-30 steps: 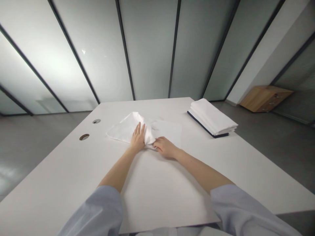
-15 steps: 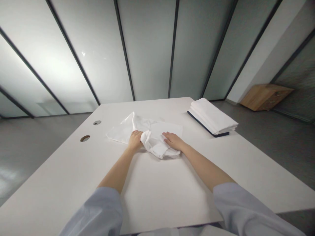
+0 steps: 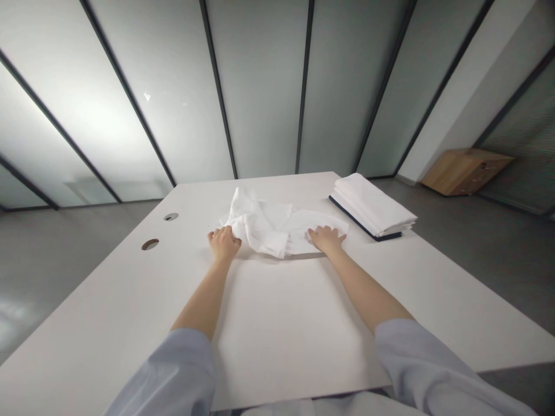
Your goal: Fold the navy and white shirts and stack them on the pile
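Note:
A crumpled white garment (image 3: pixel 269 231), possibly a shirt, lies spread sideways across the middle of the table, with folds bunched up on its left half. My left hand (image 3: pixel 224 242) is closed on its left edge, fingers curled over the fabric. At the other end, my right hand (image 3: pixel 327 238) rests on the flatter right part of the garment, palm down and fingers spread. A loose peak of fabric stands up just beyond my left hand.
The white table (image 3: pixel 295 323) has two round holes at its left, one with a metal cover (image 3: pixel 170 216). A stack of folded white cloth (image 3: pixel 375 202) with a dark layer beneath lies at the right edge. A wooden cabinet (image 3: pixel 466 171) stands on the floor beyond, near frosted glass panels.
My hands have moved apart, the left outward to the left and the right outward to the right. The garment is stretched wider to the right and lies slightly farther from me.

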### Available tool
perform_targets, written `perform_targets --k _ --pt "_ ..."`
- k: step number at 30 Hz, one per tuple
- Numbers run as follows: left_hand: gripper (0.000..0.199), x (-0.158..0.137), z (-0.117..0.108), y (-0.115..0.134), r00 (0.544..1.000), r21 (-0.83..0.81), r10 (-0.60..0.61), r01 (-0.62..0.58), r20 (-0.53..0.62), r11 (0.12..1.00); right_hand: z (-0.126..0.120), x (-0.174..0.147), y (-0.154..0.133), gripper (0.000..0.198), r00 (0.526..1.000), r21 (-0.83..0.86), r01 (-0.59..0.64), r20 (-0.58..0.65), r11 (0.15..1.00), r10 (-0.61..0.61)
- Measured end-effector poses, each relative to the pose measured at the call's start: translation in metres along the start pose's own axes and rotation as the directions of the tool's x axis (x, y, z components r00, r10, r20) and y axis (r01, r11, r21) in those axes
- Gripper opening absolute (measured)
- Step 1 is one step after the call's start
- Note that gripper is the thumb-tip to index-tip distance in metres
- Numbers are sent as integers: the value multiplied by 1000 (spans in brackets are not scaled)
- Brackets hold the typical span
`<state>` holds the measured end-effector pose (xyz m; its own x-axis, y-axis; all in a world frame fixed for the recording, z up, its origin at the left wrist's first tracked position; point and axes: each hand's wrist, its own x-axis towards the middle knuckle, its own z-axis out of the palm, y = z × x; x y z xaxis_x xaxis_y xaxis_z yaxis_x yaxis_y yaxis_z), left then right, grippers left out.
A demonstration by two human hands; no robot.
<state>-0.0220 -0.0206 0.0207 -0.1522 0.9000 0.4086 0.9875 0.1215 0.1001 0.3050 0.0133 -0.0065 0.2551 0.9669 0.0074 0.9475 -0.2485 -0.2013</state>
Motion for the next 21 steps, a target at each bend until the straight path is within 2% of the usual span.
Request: perform_targets --k 3,5,6,7,9,11,13,15,18,21 --pt "28 4 1 -9 965 -24 -36 43 258 999 -9 2 11 54 997 -12 34 -70 999 -34" --pt "32 7 2 -15 919 -81 40 -9 391 997 -10 3 14 45 989 -9 104 -109 995 -104" --pt "33 8 2 -17 908 -131 104 -55 405 990 -9 2 13 40 978 -5 166 -126 986 -165" --pt "34 9 2 -19 909 -194 176 -107 378 975 -6 2 11 37 960 -2 242 -145 970 -240" --pt "41 10 3 -17 922 -339 309 -220 235 915 1 0 5 37 896 1 424 -147 906 -419" --pt "58 9 5 -12 911 -469 404 -322 82 822 8 -3 -3 46 822 12 568 -62 823 -566" --pt "77 4 9 -3 886 -550 461 -357 58 755 13 -7 -10 54 786 26 616 45 787 -617" --pt "81 -2 13 8 853 -555 503 -355 136 752 15 -10 -15 59 799 27 591 122 806 -590" --pt "60 -10 15 20 804 -419 523 -387 283 821 14 -12 -21 66 846 10 508 181 861 -501" --pt "49 -11 13 22 817 -270 437 -355 376 895 11 -13 -27 68 902 -1 392 201 920 -383"
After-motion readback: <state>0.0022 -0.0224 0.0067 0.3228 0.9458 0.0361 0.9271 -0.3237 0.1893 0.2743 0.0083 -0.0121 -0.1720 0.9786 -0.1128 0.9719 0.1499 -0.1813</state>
